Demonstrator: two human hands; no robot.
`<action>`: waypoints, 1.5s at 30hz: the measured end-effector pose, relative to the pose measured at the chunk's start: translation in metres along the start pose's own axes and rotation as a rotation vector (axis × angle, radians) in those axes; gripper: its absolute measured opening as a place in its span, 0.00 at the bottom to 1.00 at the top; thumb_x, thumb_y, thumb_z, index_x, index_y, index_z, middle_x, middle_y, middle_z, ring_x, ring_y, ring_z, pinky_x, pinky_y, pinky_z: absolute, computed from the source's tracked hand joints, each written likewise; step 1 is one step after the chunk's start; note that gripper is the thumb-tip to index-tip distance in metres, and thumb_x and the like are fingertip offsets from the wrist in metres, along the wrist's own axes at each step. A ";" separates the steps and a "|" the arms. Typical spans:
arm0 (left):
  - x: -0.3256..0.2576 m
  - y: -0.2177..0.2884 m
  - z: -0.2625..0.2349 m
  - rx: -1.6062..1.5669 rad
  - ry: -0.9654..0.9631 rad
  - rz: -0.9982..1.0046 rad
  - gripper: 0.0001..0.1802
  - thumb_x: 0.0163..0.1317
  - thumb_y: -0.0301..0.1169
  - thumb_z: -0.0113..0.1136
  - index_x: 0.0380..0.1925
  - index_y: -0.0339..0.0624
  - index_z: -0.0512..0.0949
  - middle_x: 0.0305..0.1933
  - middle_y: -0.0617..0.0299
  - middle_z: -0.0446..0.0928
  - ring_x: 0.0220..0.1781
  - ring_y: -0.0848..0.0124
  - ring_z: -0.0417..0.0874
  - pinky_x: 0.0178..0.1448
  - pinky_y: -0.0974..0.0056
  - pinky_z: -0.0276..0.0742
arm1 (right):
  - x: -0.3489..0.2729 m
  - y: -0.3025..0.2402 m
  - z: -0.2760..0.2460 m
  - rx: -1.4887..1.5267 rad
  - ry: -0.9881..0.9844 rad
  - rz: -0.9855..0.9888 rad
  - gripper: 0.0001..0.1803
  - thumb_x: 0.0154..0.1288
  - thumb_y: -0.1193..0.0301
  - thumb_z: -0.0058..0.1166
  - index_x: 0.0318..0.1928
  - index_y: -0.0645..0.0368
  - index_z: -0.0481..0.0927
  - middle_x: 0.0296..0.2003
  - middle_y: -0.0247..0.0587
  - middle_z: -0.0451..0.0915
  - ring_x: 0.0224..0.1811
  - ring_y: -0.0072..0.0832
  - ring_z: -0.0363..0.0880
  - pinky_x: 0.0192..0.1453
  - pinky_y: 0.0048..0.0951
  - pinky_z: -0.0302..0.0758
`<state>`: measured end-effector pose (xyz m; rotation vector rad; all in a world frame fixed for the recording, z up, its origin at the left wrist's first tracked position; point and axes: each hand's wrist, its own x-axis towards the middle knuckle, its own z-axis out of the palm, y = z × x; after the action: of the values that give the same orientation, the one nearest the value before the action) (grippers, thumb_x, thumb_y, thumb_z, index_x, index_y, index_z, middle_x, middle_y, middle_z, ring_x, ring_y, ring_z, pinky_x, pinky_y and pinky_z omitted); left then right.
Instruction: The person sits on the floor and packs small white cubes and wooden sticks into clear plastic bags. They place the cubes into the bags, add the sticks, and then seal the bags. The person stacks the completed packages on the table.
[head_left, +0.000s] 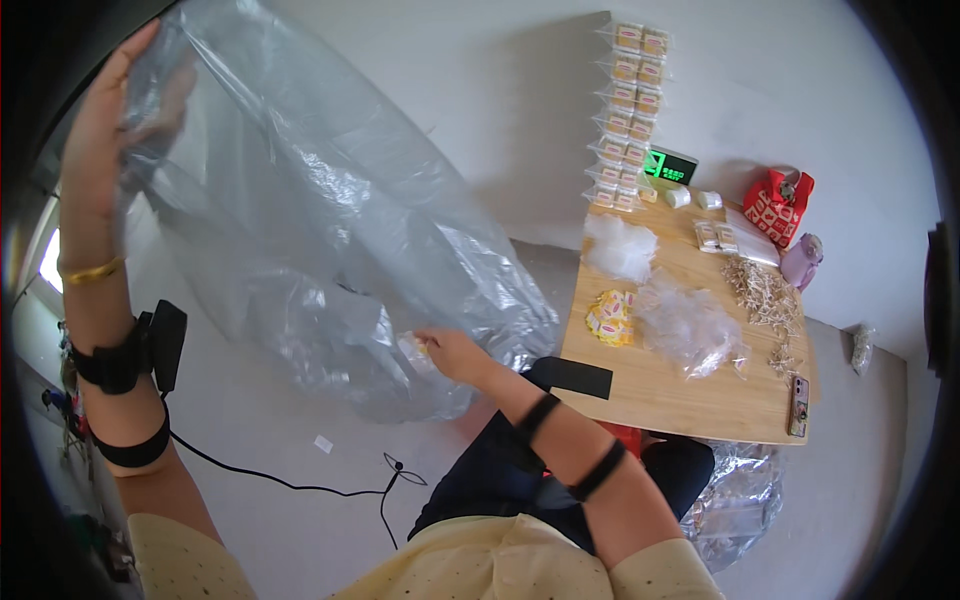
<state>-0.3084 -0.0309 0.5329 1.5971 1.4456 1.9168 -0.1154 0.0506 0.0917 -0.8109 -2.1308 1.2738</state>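
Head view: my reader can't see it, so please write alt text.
A large clear plastic bag hangs from a person's raised left hand; the right hand pinches a small pale item near the bag's lower end. At right, a wooden table bears stacked packets and crumpled clear plastic.

A big, clear plastic bag (330, 190) is stretching on a slant from the raised left hand (105, 125), at the upper left, down toward the middle of the view. Its thin film is looking faintly grey-blue, creasing in long folds and catching bright streaks of light (the wall is showing through it). The upper end is draping about the left hand's fingers, while the body is bellying out loosely and the lower end is crumpling near the right hand (455, 357). There, a small pale packet (411, 346) is sitting at the right fingertips, overlapping the film; whether it is lying inside or outside is staying unclear.
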 end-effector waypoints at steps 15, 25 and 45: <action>-0.033 -0.057 -0.124 0.296 0.084 0.023 0.18 0.74 0.30 0.45 0.60 0.38 0.73 0.51 0.58 0.80 0.38 0.78 0.81 0.40 0.77 0.78 | -0.047 0.084 0.040 -0.480 -0.408 0.152 0.27 0.62 0.70 0.53 0.63 0.59 0.70 0.59 0.46 0.76 0.62 0.44 0.72 0.67 0.37 0.67; -0.036 -0.066 -0.129 0.279 0.110 0.006 0.18 0.74 0.30 0.44 0.60 0.39 0.73 0.51 0.59 0.80 0.40 0.78 0.81 0.42 0.77 0.78 | -0.070 0.086 0.018 -0.536 -0.345 0.246 0.27 0.61 0.74 0.52 0.62 0.59 0.70 0.58 0.46 0.75 0.62 0.43 0.72 0.67 0.36 0.67; -0.012 -0.011 -0.164 0.310 0.287 0.142 0.19 0.75 0.30 0.44 0.61 0.40 0.72 0.53 0.60 0.80 0.44 0.77 0.81 0.45 0.78 0.78 | -0.033 0.039 0.026 -0.317 -0.219 0.065 0.27 0.59 0.81 0.51 0.61 0.59 0.71 0.58 0.46 0.75 0.62 0.41 0.72 0.67 0.34 0.67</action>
<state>-0.4477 -0.1186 0.5335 1.6413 1.8690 2.1594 -0.1020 0.0264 0.0418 -0.9102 -2.5448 1.1134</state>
